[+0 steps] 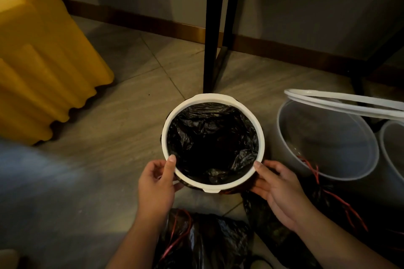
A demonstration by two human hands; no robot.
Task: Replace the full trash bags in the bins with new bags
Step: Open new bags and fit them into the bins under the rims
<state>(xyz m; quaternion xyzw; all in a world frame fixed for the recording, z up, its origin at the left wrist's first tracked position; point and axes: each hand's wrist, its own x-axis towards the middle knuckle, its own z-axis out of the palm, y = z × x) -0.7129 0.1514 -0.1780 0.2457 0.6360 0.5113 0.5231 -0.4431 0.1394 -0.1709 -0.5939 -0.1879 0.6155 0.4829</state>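
Observation:
A small round bin with a white rim ring (213,97) stands on the tiled floor, lined with a black trash bag (212,142) whose inside looks empty. My left hand (158,179) grips the near left of the rim, thumb on top. My right hand (276,183) holds the near right of the rim. A tied black bag with red drawstrings (201,240) lies on the floor between my arms. Another black bag with red strings (328,199) lies at the right.
A translucent unlined bin (328,140) stands to the right, a loose white ring (341,102) resting over its far edge. A second translucent bin (393,153) is cut off at the right edge. Black table legs (211,28) rise behind the lined bin. A yellow ribbed object (43,61) fills the left.

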